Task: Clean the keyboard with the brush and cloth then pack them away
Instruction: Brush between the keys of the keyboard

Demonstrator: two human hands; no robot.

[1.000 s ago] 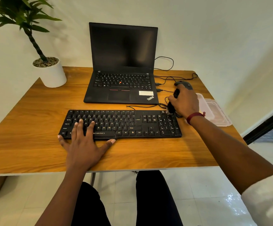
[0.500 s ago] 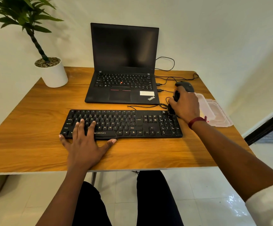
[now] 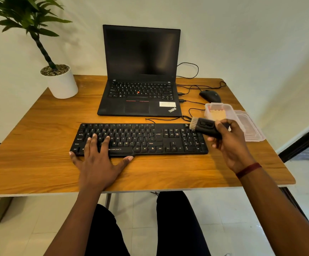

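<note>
Head view: the right hand [image 3: 231, 143] grips a black brush [image 3: 204, 127], its rear end hidden by the fingers, pale bristles pointing frame-left over the right end of the black keyboard [image 3: 150, 139], mid-frame on the counter [image 3: 39, 148]. The left hand [image 3: 98, 159] lies flat, fingers spread, covering the lower-left keys. A tan item [image 3: 218, 114] in the clear container [image 3: 208, 110] is indistinct.

The wooden table [image 3: 39, 154] bears a keyboard [image 3: 150, 139], laptop [image 3: 140, 93], mouse [image 3: 210, 96], potted plant [image 3: 62, 84] and clear container [image 3: 212, 106].

Black keyboard [image 3: 140, 139], black brush [image 3: 204, 127] with tan bristles, wood-grain table [image 3: 39, 145].
</note>
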